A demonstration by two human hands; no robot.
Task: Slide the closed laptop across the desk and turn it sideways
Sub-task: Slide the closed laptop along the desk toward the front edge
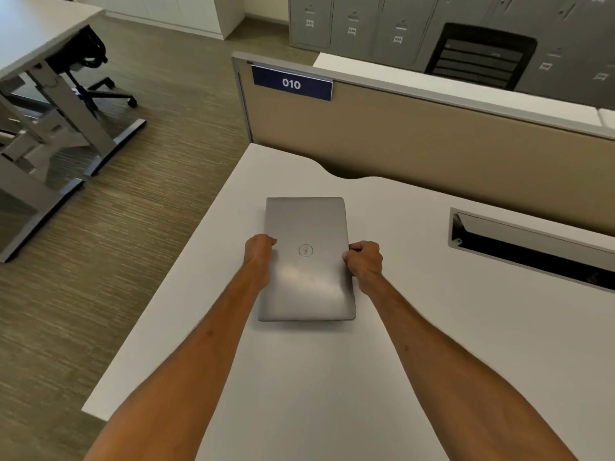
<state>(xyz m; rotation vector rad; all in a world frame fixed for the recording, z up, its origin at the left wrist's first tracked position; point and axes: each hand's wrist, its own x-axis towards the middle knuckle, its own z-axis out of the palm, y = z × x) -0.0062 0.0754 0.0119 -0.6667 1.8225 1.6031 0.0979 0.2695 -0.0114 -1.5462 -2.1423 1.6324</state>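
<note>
A closed silver laptop (306,224) lies flat on the white desk (416,344), its long sides running away from me and its round logo turned sideways. My left hand (259,251) grips the laptop's left long edge near the middle. My right hand (364,259) grips the right long edge opposite it. Both hands have their fingers curled around the edges, so the fingertips are hidden.
The desk's left edge (166,311) drops to carpeted floor close to the laptop. A tan partition (416,151) with a blue "010" sign (292,83) bounds the far side. An open cable tray slot (532,247) sits in the desk at right. Another desk and chair (83,61) stand far left.
</note>
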